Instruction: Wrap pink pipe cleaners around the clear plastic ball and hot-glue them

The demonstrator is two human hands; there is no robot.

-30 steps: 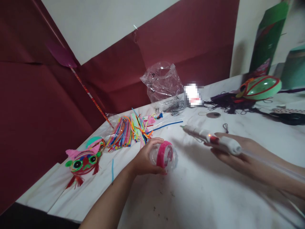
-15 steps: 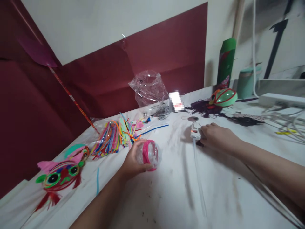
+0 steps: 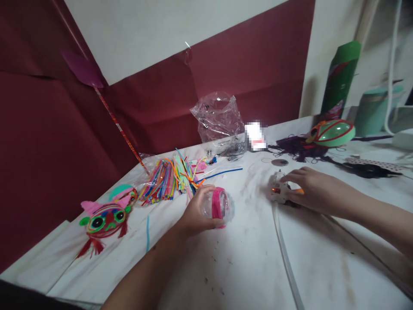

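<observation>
My left hand [image 3: 198, 215] is closed around a small clear plastic bottle piece [image 3: 228, 206], which has a bright pink band [image 3: 218, 206] wrapped about its middle. The thumb lies along its near side. Further right, the thumb and fingers of my right hand [image 3: 309, 187] are around a white hot glue gun [image 3: 279, 189] with a small orange light showing. A long translucent glue stick [image 3: 285, 254] runs from the gun toward the front edge of the view. My palm hides part of the gun's handle.
Several colourful pipe cleaners [image 3: 161, 183] lie bundled behind my left hand. A decorated animal-face craft [image 3: 108, 221] is at left. Behind are a crumpled clear bag [image 3: 219, 116] and a bright blurred rectangle [image 3: 255, 137]. A green balloon-like craft [image 3: 335, 132] sits back right; a cable [image 3: 361, 249] crosses the table.
The view has swung left, so everything sits further right. My right hand has come from beside the glue gun to around it, and the gun has turned a little. The left hand keeps its hold.
</observation>
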